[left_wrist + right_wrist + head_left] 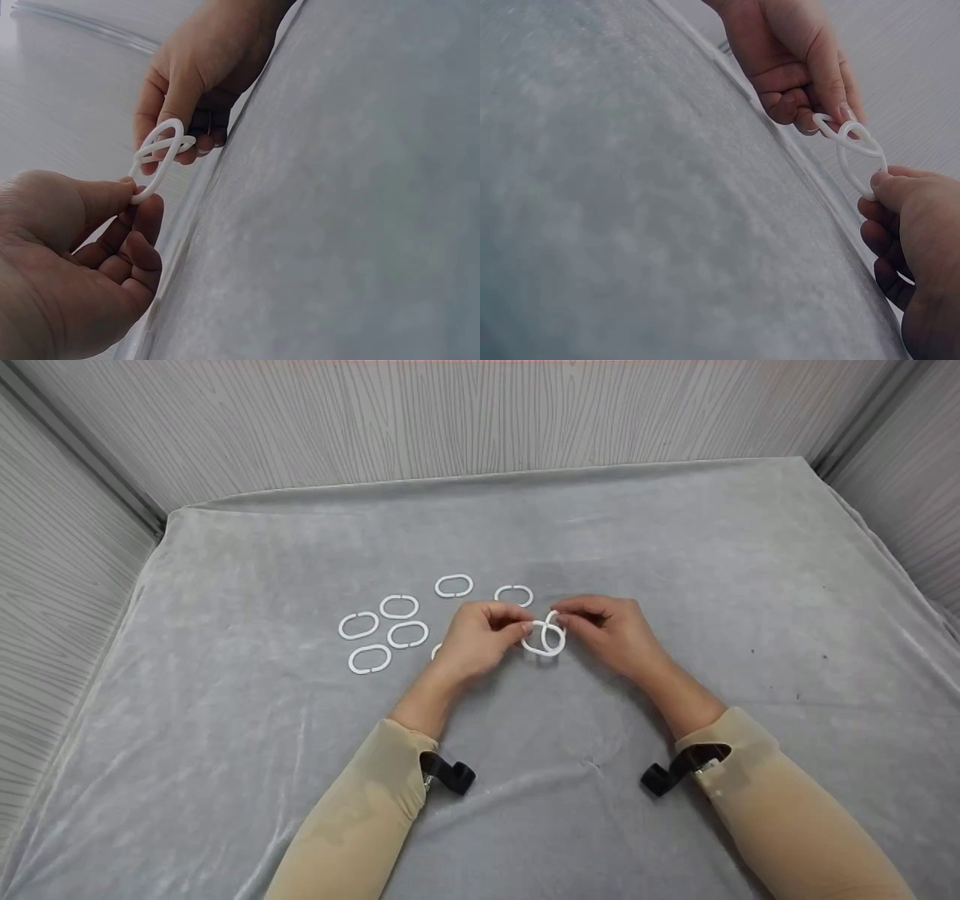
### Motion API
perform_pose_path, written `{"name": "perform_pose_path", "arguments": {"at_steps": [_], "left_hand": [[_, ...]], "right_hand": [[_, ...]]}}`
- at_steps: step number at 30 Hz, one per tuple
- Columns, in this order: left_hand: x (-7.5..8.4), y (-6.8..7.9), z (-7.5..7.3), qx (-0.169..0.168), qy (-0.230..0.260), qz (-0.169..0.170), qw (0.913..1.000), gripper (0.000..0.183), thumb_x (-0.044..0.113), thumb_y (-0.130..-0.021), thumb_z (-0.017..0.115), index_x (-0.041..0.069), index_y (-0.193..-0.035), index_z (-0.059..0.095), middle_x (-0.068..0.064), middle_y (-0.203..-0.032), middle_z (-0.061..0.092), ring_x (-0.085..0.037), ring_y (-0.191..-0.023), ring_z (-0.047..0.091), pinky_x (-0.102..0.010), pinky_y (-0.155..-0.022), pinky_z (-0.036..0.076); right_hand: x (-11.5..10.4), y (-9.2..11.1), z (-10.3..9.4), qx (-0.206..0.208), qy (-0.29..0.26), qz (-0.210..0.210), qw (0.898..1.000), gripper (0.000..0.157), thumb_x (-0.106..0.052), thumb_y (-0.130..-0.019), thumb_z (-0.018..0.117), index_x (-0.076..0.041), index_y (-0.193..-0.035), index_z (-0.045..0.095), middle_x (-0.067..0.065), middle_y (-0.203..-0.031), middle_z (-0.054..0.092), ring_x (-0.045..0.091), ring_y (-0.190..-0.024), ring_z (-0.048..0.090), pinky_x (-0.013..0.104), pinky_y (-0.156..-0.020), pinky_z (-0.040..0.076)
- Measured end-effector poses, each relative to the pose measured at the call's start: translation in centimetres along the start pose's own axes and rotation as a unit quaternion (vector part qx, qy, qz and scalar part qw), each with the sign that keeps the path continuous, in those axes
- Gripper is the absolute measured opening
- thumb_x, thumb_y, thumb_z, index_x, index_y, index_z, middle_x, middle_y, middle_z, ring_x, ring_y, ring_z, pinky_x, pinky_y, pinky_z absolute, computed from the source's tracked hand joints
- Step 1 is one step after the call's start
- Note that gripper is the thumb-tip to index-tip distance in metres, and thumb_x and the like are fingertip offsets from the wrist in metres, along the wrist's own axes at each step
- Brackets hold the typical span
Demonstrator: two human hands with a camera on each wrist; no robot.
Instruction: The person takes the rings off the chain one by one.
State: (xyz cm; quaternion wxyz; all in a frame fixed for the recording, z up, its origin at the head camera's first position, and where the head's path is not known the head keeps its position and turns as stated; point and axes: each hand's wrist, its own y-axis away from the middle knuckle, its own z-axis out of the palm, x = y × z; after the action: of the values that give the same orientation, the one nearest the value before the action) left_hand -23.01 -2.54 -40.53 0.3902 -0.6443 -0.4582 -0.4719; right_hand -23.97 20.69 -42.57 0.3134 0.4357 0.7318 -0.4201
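Between thumb and fingers, my left hand (480,636) pinches a white oval plastic chain link (172,163). A second white link (841,162) is pinched by my right hand (611,631) at its outer end. The two links cross through each other, the right one tilted up and the left one lying flatter in the head view. Both hands hold them in front of the body, fingertips a short way apart.
More white oval links, each with a small gap, lie on the grey cloth (540,780): one link (454,576) beyond my left hand, another link (531,597) behind the fingers, several to the left. One link (435,651) is mostly hidden by my left hand. A grey panelled wall (450,420) stands behind.
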Motion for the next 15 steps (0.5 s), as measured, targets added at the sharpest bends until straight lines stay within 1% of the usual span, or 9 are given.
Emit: {"name": "perform_pose_path", "arguments": {"at_steps": [7, 15], "left_hand": [[-0.08, -0.04, -0.01, 0.003, -0.009, 0.008, 0.9999, 0.011, 0.001, -0.095, 0.075, -0.003, -0.103, 0.081, 0.001, -0.082, 0.073, -0.004, -0.073, 0.062, -0.02, -0.071, 0.05], [-0.14, -0.08, -0.02, 0.009, -0.011, 0.016, 0.9998, 0.011, 0.001, -0.096, 0.075, -0.003, -0.103, 0.081, -0.002, -0.085, 0.075, -0.004, -0.073, 0.062, -0.02, -0.071, 0.051]], "right_hand": [[0.05, -0.04, 0.04, 0.003, 0.0, 0.003, 1.0, 0.014, -0.008, -0.097, 0.078, -0.007, -0.111, 0.084, 0.005, -0.108, 0.08, 0.014, -0.102, 0.072, 0.02, -0.087, 0.054], [-0.02, -0.12, 0.02, 0.008, 0.009, -0.004, 1.0, 0.014, -0.008, -0.097, 0.078, -0.006, -0.11, 0.084, 0.006, -0.109, 0.08, 0.015, -0.103, 0.073, 0.02, -0.088, 0.054]]}}
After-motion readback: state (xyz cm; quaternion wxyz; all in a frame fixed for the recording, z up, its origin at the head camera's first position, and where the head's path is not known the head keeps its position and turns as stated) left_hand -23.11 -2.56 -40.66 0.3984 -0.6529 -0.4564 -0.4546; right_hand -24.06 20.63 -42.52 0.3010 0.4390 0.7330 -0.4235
